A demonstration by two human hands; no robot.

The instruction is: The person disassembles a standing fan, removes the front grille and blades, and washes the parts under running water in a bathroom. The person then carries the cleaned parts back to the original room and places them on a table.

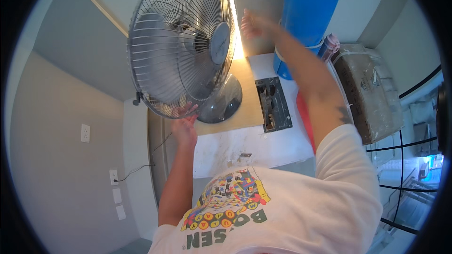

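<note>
A grey desk fan (181, 42) with a round wire cage stands tilted on its glossy dark base (221, 101). My left hand (184, 129) is at the bottom rim of the cage, with fingers partly seen through the wires and curved about the rim. To the right of the fan, my right hand (253, 24) is raised beside a bright light strip (238, 42), apart from the cage. Its fingers are curled in; whatever may be inside them is hidden. Under the fan base lies a tan board (249, 113) on a white worktop (221, 150).
A dark metal box-like fitting (274, 104) sits right of the base. Behind my right arm are a tall blue container (308, 9), a pinkish bottle (329, 47) and a taped carton (369, 99). A cord (153, 153) runs to the wall outlet (114, 177).
</note>
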